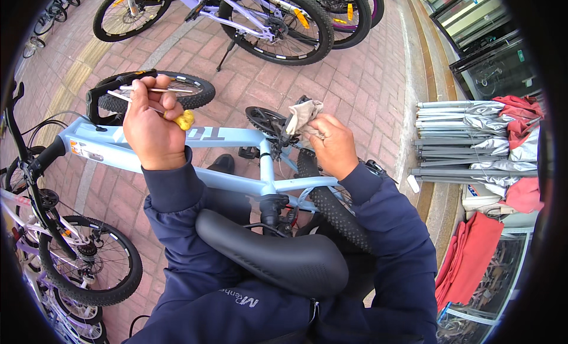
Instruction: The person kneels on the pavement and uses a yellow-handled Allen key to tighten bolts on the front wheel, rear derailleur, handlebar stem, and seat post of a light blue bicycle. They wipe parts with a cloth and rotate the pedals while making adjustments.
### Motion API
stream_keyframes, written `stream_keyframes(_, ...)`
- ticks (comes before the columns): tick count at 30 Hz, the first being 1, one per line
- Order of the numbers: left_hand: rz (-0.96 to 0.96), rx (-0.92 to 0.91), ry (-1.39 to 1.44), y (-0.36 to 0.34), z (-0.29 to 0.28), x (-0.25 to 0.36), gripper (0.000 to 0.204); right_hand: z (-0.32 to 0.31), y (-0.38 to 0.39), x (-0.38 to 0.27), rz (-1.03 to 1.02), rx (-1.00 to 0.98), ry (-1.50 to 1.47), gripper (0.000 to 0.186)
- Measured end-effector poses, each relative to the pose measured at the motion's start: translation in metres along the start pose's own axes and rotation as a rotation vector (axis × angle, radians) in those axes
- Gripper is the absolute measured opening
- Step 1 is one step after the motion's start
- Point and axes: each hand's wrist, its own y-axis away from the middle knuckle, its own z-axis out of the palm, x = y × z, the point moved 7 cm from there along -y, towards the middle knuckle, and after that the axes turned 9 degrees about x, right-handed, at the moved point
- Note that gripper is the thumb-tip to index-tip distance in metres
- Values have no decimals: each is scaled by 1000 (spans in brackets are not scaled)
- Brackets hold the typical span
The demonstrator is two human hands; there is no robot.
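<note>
My left hand (155, 128) is raised over the front part of a light blue bicycle frame (231, 137), its fingers curled. It grips a thin pale stick with a knobby yellow end (185, 120), and a second thin pale stick crosses the fingers. Whether the two sticks are joined I cannot tell. On the other side, my right hand (332, 144) pinches a crumpled beige cloth (305, 114) beside a dark pedal (291, 120). The cloth appears to touch it, near the chainring (263, 120). A black saddle (272, 249) lies between my forearms.
Purple-framed bicycles (260, 24) stand across the brick paving. More bicycles crowd the left, one with a knobbly wheel (89, 258). Folded metal poles with red and silver fabric (473, 134) lie at the right by a step. Below them are a red cloth (470, 255) and a glass-sided case.
</note>
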Motion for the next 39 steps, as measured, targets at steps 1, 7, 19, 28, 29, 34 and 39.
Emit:
stream_keyframes(1, -3, -22, 12, 0, 1, 1, 28, 17, 6, 0, -33, -135, 61, 14)
stream_keyframes(7, -71, -98, -110, 5, 13, -7, 27, 1, -5, 24, 225, -106, -126, 25)
stream_keyframes(19, -182, -211, -330, 18, 28, -24, 21, 61, 4, 54, 875, -411, -1055, 30)
stream_keyframes(28, -161, -219, -298, 16, 26, -17, 24, 21, 0, 98, 39, -371, 96, 56)
stream_keyframes(29, -172, -225, -305, 15, 26, -18, 24, 30, 19, 101, 1, -468, 133, 50)
stream_keyframes(34, -155, -198, -274, 12, 21, -14, 25, 20, 69, 141, -138, -718, 278, 15)
stream_keyframes(39, -169, -224, -296, 10, 21, -16, 25, -30, 86, 200, -67, -988, 560, 13)
